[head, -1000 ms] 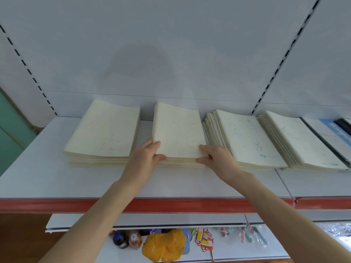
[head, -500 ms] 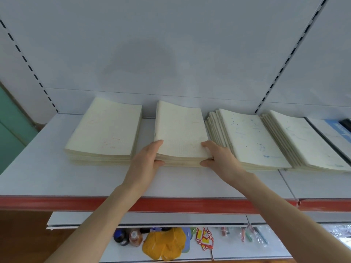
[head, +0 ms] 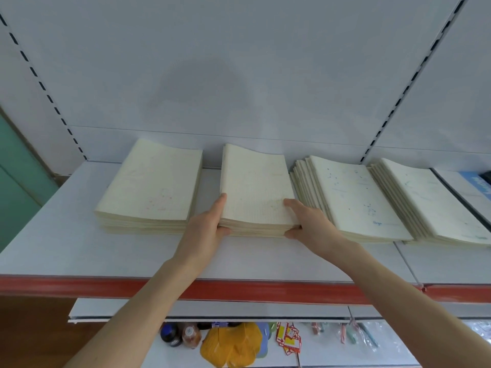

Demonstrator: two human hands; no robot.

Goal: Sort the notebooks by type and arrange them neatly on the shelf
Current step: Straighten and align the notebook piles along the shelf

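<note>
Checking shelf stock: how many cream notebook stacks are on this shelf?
4: far-left stack; second stack, gripped by left hand and right hand; fanned stack beside it; rightmost stack. More may lie off-frame right.

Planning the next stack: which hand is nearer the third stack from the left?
Right. The right hand lies beside the third stack; the left hand grips the second stack, farther left.
</note>
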